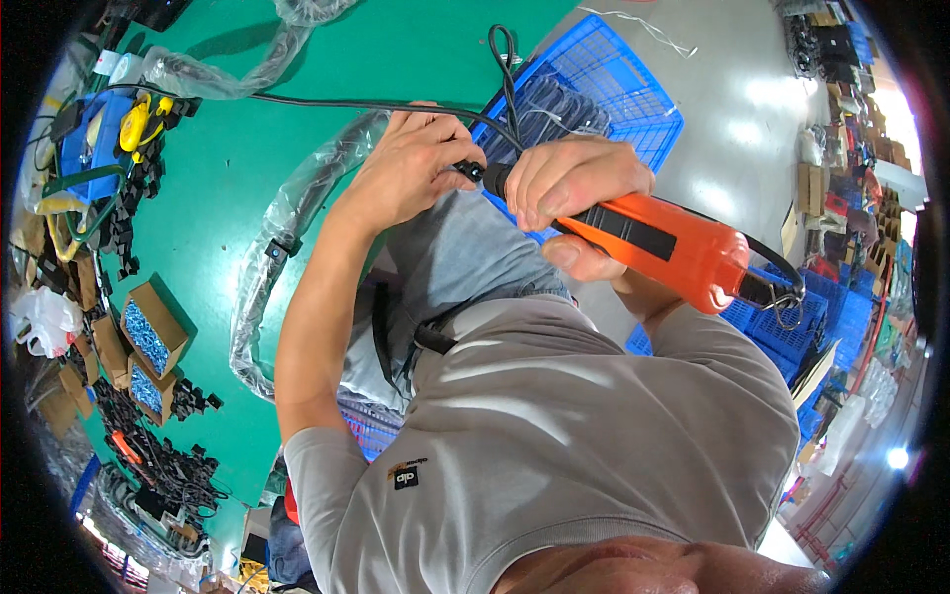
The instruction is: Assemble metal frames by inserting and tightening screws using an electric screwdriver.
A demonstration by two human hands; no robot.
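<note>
My right hand (579, 188) is wrapped around an orange and black electric screwdriver (683, 252). Its dark nose points left, at a small black part (469, 170) pinched in the fingers of my left hand (421, 163). Nose and part meet or nearly meet; the exact contact is too small to make out. Beside my left hand, a curved tube in clear plastic wrap (287, 218) lies along the green table (213, 213), with a small black clip around it. Past my hands runs a black cable (366, 103), which loops up near the basket.
A blue plastic basket (618, 59) with dark bagged parts stands just beyond my hands. At the left lie open cartons of blue-and-white small pieces (146, 337), heaps of black parts (163, 465) and a yellow tool (135, 124). Blue crates (792, 317) stand at the right.
</note>
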